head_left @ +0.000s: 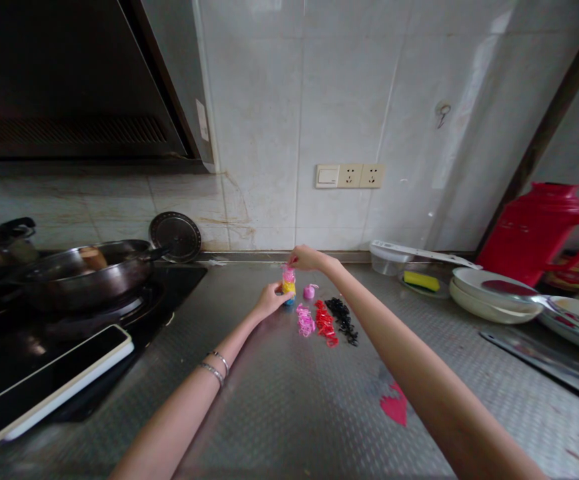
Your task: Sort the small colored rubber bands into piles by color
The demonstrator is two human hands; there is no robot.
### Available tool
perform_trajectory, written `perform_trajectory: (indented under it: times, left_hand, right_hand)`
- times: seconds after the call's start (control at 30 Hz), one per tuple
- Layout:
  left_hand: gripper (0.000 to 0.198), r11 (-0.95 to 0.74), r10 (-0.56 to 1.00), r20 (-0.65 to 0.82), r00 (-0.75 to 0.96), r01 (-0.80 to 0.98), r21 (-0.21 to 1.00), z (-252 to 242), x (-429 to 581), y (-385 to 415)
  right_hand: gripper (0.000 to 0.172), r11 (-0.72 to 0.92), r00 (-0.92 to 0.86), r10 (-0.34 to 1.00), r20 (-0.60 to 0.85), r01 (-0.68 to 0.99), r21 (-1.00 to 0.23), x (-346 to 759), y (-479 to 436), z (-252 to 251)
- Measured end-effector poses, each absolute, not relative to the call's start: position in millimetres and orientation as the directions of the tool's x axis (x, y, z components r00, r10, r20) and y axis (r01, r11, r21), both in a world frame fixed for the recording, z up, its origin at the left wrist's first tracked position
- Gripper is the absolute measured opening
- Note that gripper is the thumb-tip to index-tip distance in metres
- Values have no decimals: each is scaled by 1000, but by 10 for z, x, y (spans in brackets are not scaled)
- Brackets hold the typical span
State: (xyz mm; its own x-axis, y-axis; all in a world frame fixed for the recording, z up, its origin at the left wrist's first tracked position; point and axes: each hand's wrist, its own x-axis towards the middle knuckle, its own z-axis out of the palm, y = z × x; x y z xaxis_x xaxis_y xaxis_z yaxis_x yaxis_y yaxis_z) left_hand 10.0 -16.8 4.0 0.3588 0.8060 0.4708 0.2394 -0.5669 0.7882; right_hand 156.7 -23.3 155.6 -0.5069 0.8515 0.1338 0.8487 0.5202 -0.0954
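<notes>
Left hand (270, 300): forearm slanting inward, fingers gripping small clear jar (288, 287). Right hand (308, 258): wrist bent, fingertips down at jar's mouth; grip indiscernible.

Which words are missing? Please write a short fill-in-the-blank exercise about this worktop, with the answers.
1. The left grip is on a small container whose lowest visible colour is ____.
2. The red pile lies between the pink pile and the ____ pile.
3. The number of sockets beside the wall switch is ____.
Answers: blue; black; two.
</notes>
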Motion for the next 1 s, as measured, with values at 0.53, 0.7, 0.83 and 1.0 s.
perform_trajectory:
  times: [0.53,0.7,0.83,1.0]
  left_hand:
    - [32,-553,813,447,372,253,794,73,101,-186]
    - [33,-533,820,431,375,230,814,82,99,-176]
    - [36,-499,828,412,380,165,851,96,103,-171]
    - [37,-455,843,372,388,149,878,124,114,-134]
  right_hand:
    - [17,537,-387,806,448,797,-278,1726,-299,1451]
    - [17,501,-300,821,486,787,-361,1801,-465,1200]
    - [28,453,-225,855,467,763,-461,1847,-571,927]
    - [27,434,-276,891,361,752,-496,1941,-723,684]
